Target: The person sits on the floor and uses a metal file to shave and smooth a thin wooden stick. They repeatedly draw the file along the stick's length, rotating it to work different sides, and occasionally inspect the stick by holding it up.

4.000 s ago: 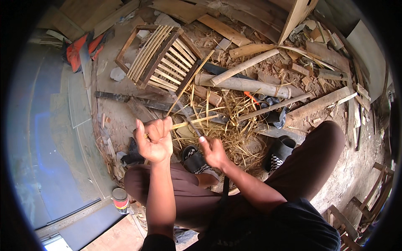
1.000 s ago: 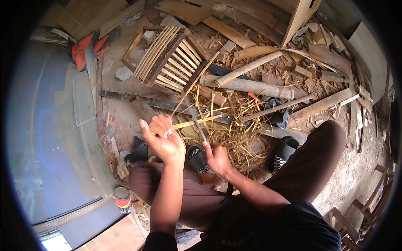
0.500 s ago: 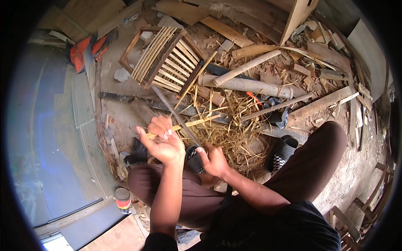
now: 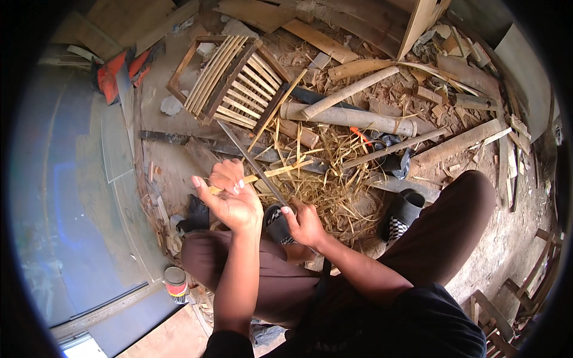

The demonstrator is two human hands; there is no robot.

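My left hand (image 4: 231,200) is closed around a thin yellowish bamboo strip (image 4: 280,171), palm turned upward. The strip sticks out to the right over a heap of shavings (image 4: 340,191). My right hand (image 4: 304,223) grips the lower end of a knife (image 4: 253,162) with a long, narrow blade; its handle is mostly hidden in my fingers. The blade slants up and to the left, crossing the strip close to the left hand. Its tip lies near a slatted wooden frame (image 4: 239,83).
A thick bamboo pole (image 4: 352,121) and several planks lie beyond the shavings. Black slip-on shoes (image 4: 409,207) flank the heap. A paint can (image 4: 175,281) stands by my left knee, beside a large blue-grey sheet (image 4: 77,197). Wooden pieces (image 4: 495,316) are at the lower right.
Little differs. The bamboo strip's far end sits slightly lower and further left, and the knife is a touch lower across it. Both hands keep their hold.
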